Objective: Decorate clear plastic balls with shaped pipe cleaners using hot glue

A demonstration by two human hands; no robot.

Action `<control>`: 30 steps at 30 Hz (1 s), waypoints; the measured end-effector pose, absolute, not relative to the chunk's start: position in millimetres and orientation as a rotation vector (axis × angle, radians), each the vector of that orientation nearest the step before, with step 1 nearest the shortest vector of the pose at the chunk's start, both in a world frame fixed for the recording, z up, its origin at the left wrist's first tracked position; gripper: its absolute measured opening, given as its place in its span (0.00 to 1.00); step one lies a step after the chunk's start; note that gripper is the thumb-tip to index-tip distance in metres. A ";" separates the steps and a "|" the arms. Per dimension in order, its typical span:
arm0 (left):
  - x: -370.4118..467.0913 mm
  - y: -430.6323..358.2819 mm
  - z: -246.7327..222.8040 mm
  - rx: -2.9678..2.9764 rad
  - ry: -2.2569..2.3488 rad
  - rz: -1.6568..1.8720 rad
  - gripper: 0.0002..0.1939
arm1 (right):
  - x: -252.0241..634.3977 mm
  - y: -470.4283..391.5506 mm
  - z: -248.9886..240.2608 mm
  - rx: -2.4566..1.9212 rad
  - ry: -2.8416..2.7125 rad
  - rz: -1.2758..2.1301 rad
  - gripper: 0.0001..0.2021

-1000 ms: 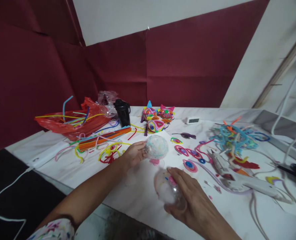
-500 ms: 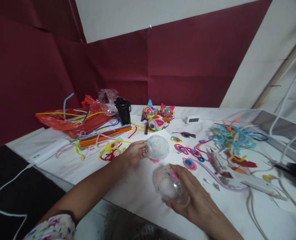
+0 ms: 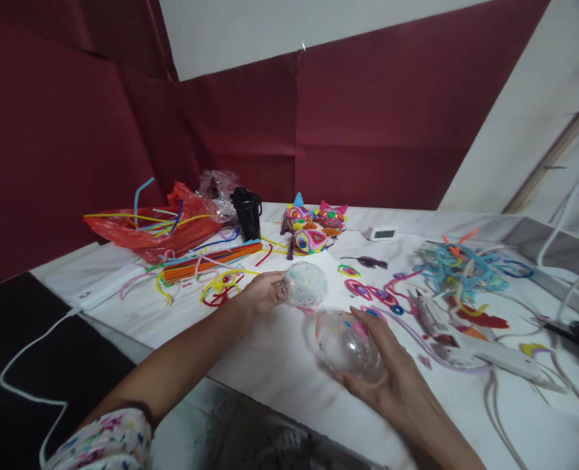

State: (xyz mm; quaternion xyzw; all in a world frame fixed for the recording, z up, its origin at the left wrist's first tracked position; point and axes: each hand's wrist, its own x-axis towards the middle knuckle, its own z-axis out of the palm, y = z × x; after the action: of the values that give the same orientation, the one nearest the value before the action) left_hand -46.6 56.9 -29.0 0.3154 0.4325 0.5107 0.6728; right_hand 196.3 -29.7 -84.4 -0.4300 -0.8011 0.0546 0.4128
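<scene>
My left hand (image 3: 266,292) is closed on the left side of a whitish, rough ball (image 3: 305,285) speckled with pale colours, held over the white table. A bit of pink shows just under that ball. To the right and nearer to me, my right hand (image 3: 391,372) grips a clear, hollow plastic shell (image 3: 348,349), rounded like a ball or half ball. Coloured shapes show through its upper part. The two round pieces are apart. Beyond them lie flat coils of coloured pipe cleaner, among them a pink and purple one (image 3: 356,288).
Decorated colourful balls (image 3: 312,238) stand at the back beside a black cup (image 3: 247,214). On the left are a red plastic bag (image 3: 147,241) and orange strips (image 3: 205,262). A glue gun (image 3: 475,346) with cords and a blue tangle (image 3: 460,267) occupy the right.
My right hand has lifted the clear shell slightly away from me. The speckled ball in my left hand has shifted a little left, and the whole view has turned slightly left.
</scene>
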 end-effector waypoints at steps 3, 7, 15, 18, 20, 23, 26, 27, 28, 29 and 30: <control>-43.4 53.0 -30.1 0.665 0.985 1.115 0.10 | 196.2 -31.3 -77.5 -1.083 -1.975 0.145 0.37; -42.3 43.7 -28.8 0.648 0.997 1.113 0.10 | 195.8 -32.0 -70.3 -1.090 -1.916 0.151 0.36; -47.6 24.6 -24.9 0.642 1.014 1.095 0.06 | 197.2 -30.1 -71.4 -1.110 -1.789 0.292 0.37; -49.0 17.5 -25.9 0.648 1.010 1.086 0.06 | 196.7 -28.0 -71.6 -1.070 -1.769 0.300 0.38; -50.4 13.5 -26.0 0.661 0.998 1.089 0.06 | 196.4 -27.0 -71.3 -1.048 -1.771 0.276 0.38; -53.7 11.0 -23.9 0.688 0.981 1.111 0.06 | 196.1 -26.9 -69.5 -1.046 -1.781 0.243 0.38; -56.8 14.3 -18.7 0.719 0.967 1.153 0.05 | 196.1 -27.7 -67.8 -1.052 -1.788 0.213 0.37; -57.3 16.7 -16.6 0.728 0.964 1.169 0.06 | 196.1 -27.8 -67.7 -1.050 -1.793 0.197 0.37; -57.4 19.8 -14.5 0.736 0.963 1.187 0.06 | 196.2 -28.0 -67.8 -1.050 -1.800 0.183 0.37; -57.1 23.6 -12.5 0.742 0.963 1.205 0.06 | 196.3 -28.0 -68.3 -1.051 -1.809 0.169 0.37; -56.5 27.9 -10.9 0.747 0.963 1.221 0.06 | 196.4 -28.0 -69.0 -1.056 -1.815 0.158 0.37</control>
State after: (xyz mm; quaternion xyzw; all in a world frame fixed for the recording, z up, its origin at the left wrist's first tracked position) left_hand -56.5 27.9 -10.9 0.3289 0.4239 0.5377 0.6504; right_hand 196.4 -28.0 -69.0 -0.4355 -0.7490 0.0650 0.4950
